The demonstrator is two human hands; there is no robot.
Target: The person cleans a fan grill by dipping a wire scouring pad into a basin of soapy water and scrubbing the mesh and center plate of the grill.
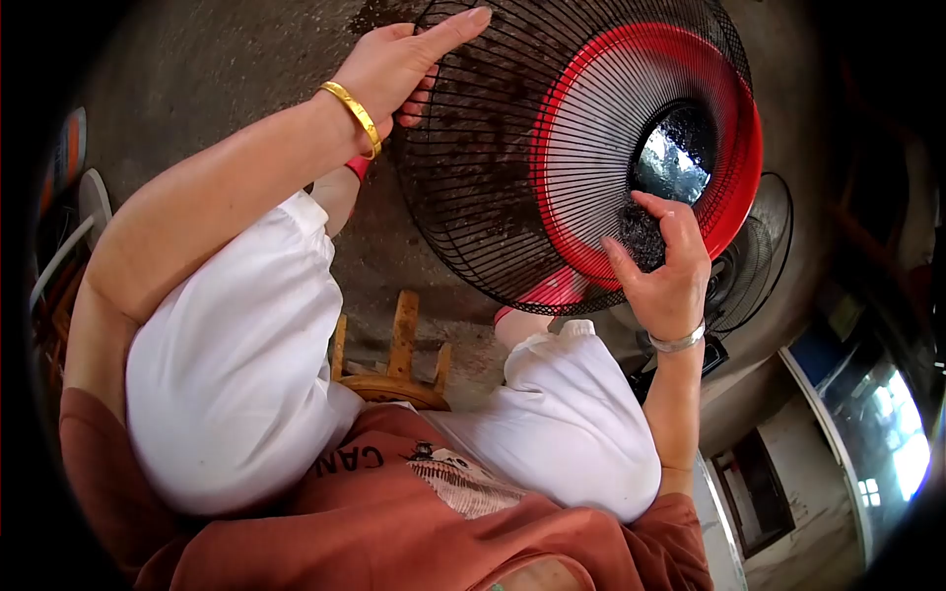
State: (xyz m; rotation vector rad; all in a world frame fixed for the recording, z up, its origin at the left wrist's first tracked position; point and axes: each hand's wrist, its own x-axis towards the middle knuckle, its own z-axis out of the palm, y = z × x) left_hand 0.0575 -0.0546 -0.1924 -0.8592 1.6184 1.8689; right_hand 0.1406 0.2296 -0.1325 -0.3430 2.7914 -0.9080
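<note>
A black wire fan guard (483, 167) is tilted up in front of me, its wires wet and its centre a glossy dark disc (678, 156). My left hand (394, 74), with a gold bangle at the wrist, grips the guard's left rim, thumb stretched along the outside and fingers curled behind. My right hand (675, 261), with a silver bangle, pinches a dark, glittering scouring pad (642, 236) between thumb and fingers, against the wires just below the disc. Behind the guard stands a red basin (744, 187), partly seen through the wires.
A small wooden stool (399, 379) stands between my knees. On the right, another round wire fan part (764, 256) rests low near the floor. Wet patches mark the concrete floor (236, 59). White and dark items (94, 212) are at the far left.
</note>
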